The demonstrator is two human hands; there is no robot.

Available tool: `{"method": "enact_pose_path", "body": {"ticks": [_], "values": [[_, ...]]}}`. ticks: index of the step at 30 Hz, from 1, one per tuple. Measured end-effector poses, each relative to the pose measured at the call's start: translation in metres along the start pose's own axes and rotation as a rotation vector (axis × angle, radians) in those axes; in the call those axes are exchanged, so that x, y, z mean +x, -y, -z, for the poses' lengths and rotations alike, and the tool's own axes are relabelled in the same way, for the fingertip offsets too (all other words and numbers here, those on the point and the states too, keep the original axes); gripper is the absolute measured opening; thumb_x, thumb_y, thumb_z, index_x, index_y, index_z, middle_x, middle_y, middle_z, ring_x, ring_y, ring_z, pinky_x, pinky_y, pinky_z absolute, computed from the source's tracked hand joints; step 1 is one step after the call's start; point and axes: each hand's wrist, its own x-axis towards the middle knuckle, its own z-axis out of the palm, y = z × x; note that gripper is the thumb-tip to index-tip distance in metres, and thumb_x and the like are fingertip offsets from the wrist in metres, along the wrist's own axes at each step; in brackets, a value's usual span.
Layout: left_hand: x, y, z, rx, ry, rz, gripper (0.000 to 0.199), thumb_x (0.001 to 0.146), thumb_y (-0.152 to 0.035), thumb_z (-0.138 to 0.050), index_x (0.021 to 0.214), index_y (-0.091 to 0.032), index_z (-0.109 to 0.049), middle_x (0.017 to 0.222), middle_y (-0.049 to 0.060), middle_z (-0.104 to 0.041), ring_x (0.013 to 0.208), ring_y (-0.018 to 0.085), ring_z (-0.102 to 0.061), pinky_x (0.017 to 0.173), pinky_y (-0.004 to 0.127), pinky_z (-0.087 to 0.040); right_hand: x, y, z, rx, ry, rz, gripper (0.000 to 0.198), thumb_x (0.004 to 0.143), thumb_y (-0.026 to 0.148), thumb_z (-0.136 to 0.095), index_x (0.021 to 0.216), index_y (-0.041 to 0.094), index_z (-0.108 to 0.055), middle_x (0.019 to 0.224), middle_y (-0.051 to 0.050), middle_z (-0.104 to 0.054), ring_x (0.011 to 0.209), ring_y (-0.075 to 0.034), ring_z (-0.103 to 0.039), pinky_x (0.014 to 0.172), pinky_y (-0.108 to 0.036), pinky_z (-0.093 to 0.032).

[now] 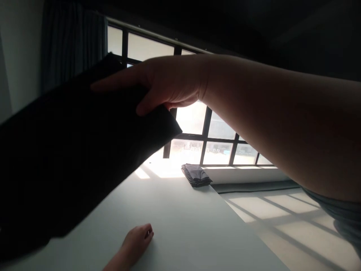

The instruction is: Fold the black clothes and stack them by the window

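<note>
A black garment (84, 150) hangs across the left half of the view. It is too dark to tell its exact kind. From the right, my right hand (158, 82) reaches over it and grips its upper end, thumb on the near face and one finger stretched along the cloth. Lower down, my left hand (138, 241) rests at the white table (175, 210), its fingers curled inward with nothing visible in them. The garment's lower edge hangs above and to the left of that hand.
A small stack of folded clothes (196, 175), grey above stripes, lies at the table's far right edge. Behind it stand bright windows (218, 126) with dark frames. A dark curtain (75, 45) hangs at the left. Sunlit floor (304, 222) shows right of the table.
</note>
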Motion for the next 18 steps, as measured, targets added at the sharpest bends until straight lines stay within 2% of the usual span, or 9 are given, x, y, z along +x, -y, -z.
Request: {"method": "enact_pose_path", "body": {"ticks": [3, 5, 7, 9, 12, 14, 16, 18], "values": [[0.005, 0.003, -0.005, 0.007, -0.004, 0.018, 0.014, 0.100, -0.026, -0.059, 0.098, -0.025, -0.073, 0.095, -0.001, -0.078, 0.090, 0.018, -0.071, 0.075, 0.026, -0.042, -0.007, -0.040, 0.027, 0.047, -0.219, 0.141, 0.073, 0.086, -0.008, -0.037, 0.156, 0.012, -0.037, 0.132, 0.002, -0.069, 0.131, -0.017, -0.063, 0.106, -0.045, -0.052], [0.008, 0.004, -0.007, 0.006, 0.000, 0.024, 0.014, 0.099, -0.026, -0.059, 0.097, -0.025, -0.073, 0.094, -0.001, -0.078, 0.089, 0.017, -0.070, 0.073, 0.025, -0.040, -0.013, -0.072, 0.047, 0.030, -0.344, 0.186, 0.076, 0.087, -0.003, -0.053, 0.158, 0.019, -0.035, 0.133, 0.007, -0.068, 0.130, -0.015, -0.064, 0.113, -0.048, -0.048], [0.010, 0.005, -0.009, -0.002, 0.006, 0.029, 0.014, 0.099, -0.027, -0.059, 0.097, -0.025, -0.073, 0.094, -0.001, -0.078, 0.088, 0.017, -0.070, 0.072, 0.025, -0.038, -0.019, -0.111, 0.068, 0.033, -0.443, 0.227, 0.077, 0.089, 0.004, -0.063, 0.157, 0.029, -0.036, 0.138, 0.012, -0.064, 0.125, -0.007, -0.064, 0.123, -0.041, -0.044], [0.012, 0.005, -0.009, -0.004, 0.019, 0.044, 0.014, 0.099, -0.027, -0.059, 0.097, -0.025, -0.073, 0.094, 0.000, -0.078, 0.088, 0.018, -0.070, 0.073, 0.025, -0.038, -0.027, -0.159, 0.086, 0.082, -0.558, 0.250, 0.077, 0.093, 0.007, -0.062, 0.159, 0.029, -0.029, 0.149, 0.008, -0.058, 0.122, -0.005, -0.063, 0.125, -0.041, -0.044], [0.014, 0.004, -0.010, 0.005, 0.029, 0.074, 0.015, 0.099, -0.027, -0.058, 0.098, -0.026, -0.073, 0.095, 0.000, -0.078, 0.089, 0.018, -0.070, 0.074, 0.026, -0.038, -0.042, -0.261, 0.099, 0.188, -0.845, 0.213, 0.084, 0.097, 0.001, -0.053, 0.166, 0.014, -0.008, 0.160, -0.011, -0.045, 0.128, -0.016, -0.061, 0.112, -0.050, -0.052], [0.016, 0.004, -0.011, -0.002, 0.028, 0.084, 0.016, 0.099, -0.027, -0.058, 0.098, -0.025, -0.073, 0.093, 0.000, -0.078, 0.088, 0.018, -0.070, 0.075, 0.026, -0.038, -0.055, -0.351, 0.093, 0.247, -1.076, 0.107, 0.081, 0.100, 0.003, -0.049, 0.168, 0.023, -0.011, 0.158, -0.010, -0.047, 0.129, -0.020, -0.063, 0.103, -0.048, -0.058], [0.019, 0.004, -0.012, -0.021, 0.028, 0.091, 0.015, 0.098, -0.026, -0.058, 0.096, -0.024, -0.073, 0.091, 0.000, -0.077, 0.085, 0.017, -0.069, 0.073, 0.025, -0.038, -0.073, -0.446, 0.066, 0.299, -1.293, -0.030, 0.083, 0.098, 0.011, -0.058, 0.168, 0.030, -0.019, 0.154, -0.008, -0.053, 0.122, -0.023, -0.067, 0.094, -0.045, -0.063], [0.021, 0.005, -0.013, -0.044, 0.026, 0.099, 0.016, 0.098, -0.027, -0.058, 0.095, -0.024, -0.073, 0.089, 0.000, -0.077, 0.083, 0.017, -0.068, 0.073, 0.025, -0.038, -0.093, -0.533, 0.018, 0.331, -1.488, -0.293, 0.084, 0.093, 0.016, -0.064, 0.167, 0.031, -0.026, 0.152, -0.009, -0.055, 0.117, -0.023, -0.069, 0.090, -0.041, -0.065]]}}
